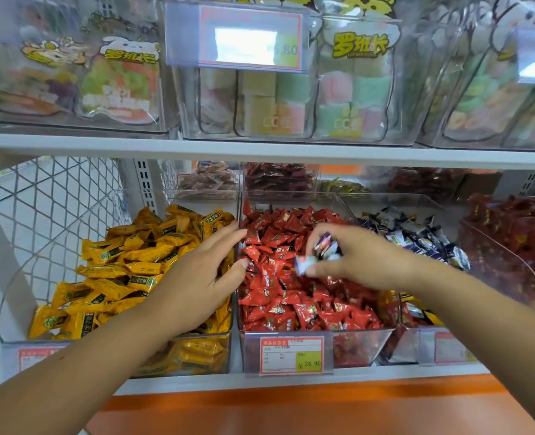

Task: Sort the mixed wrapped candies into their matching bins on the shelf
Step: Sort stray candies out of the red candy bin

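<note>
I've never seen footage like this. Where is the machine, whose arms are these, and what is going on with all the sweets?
There is no machine here. A person wears a wide-angle camera on the head, so the single picture looks forward and down along their own two bare arms. In front is a shop shelf with clear bins: yellow candies on the left, red candies in the middle, purple-and-white candies on the right. The left hand is open, fingers straight, above where the yellow and red bins meet, and holds nothing. The right hand is over the red bin and pinches a few wrapped sweets in purple and white; blur hides how many. They look like those in the right bin, so they probably belong there.
</note>
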`<state>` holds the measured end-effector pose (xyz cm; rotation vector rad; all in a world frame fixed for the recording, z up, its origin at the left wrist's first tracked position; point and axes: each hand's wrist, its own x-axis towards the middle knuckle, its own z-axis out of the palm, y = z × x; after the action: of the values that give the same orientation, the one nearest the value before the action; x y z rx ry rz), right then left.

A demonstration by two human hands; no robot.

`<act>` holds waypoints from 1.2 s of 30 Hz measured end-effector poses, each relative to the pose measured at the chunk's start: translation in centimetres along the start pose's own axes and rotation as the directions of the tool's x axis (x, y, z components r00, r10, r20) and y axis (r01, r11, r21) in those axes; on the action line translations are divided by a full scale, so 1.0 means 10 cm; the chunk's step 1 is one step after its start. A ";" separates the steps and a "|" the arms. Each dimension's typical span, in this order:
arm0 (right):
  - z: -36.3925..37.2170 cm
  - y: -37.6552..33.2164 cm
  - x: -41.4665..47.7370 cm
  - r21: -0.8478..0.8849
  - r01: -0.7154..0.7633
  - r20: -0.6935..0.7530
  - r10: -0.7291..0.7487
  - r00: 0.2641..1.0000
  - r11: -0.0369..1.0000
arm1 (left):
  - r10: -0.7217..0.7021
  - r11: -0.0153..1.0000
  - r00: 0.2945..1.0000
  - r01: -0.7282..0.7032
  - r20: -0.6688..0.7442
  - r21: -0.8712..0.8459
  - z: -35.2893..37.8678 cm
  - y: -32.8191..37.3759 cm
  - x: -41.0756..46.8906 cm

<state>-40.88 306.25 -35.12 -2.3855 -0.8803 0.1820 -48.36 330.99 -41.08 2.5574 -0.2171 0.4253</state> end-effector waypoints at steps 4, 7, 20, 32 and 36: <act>-0.50 0.14 -0.08 -0.030 -0.039 -0.349 0.026 0.937 0.999 | 0.000 1.000 1.000 0.000 0.000 0.002 0.00 0.00 0.00; -0.71 0.50 -0.18 -0.084 -0.205 -0.447 0.147 0.882 0.975 | -0.003 1.000 1.000 0.003 0.003 -0.008 0.00 0.01 0.01; 0.28 -0.20 0.09 -0.258 0.162 0.273 -0.089 0.958 0.953 | 0.005 1.000 1.000 -0.005 0.005 0.001 0.01 0.00 0.02; 0.13 -0.06 0.42 -0.702 0.018 0.196 0.168 0.966 0.712 | -0.005 1.000 0.999 0.006 0.039 -0.010 -0.03 -0.03 0.01; -0.09 -0.27 0.32 -0.712 -0.004 0.161 0.169 0.972 0.702 | 0.005 1.000 0.999 -0.005 0.045 -0.008 -0.03 -0.04 0.01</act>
<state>-39.53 309.47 -32.61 -3.1893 -1.0788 0.1567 -48.29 331.44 -41.00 2.5606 -0.2414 0.3685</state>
